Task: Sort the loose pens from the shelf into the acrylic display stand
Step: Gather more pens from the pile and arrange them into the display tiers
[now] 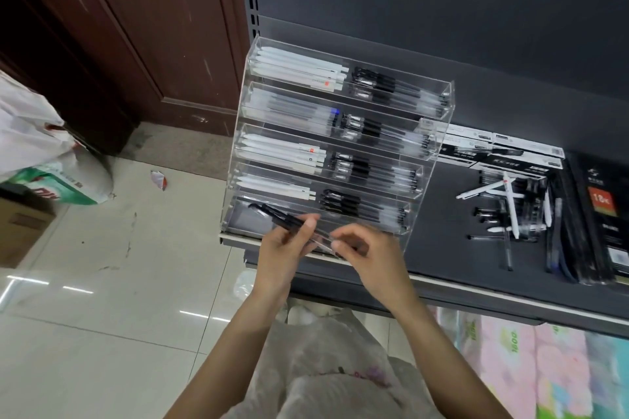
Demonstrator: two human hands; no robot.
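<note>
One acrylic display stand [442, 102] with five tiers, each split into two compartments. Two hands: left hand [282, 248], right hand [371, 255]. Two white loose pens [483, 189] on the shelf [442, 248]; the clear ones overlap too much to count.

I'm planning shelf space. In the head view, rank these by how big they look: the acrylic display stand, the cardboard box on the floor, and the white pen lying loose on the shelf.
1. acrylic display stand
2. cardboard box, though the frame edge cuts it off
3. white pen
</note>
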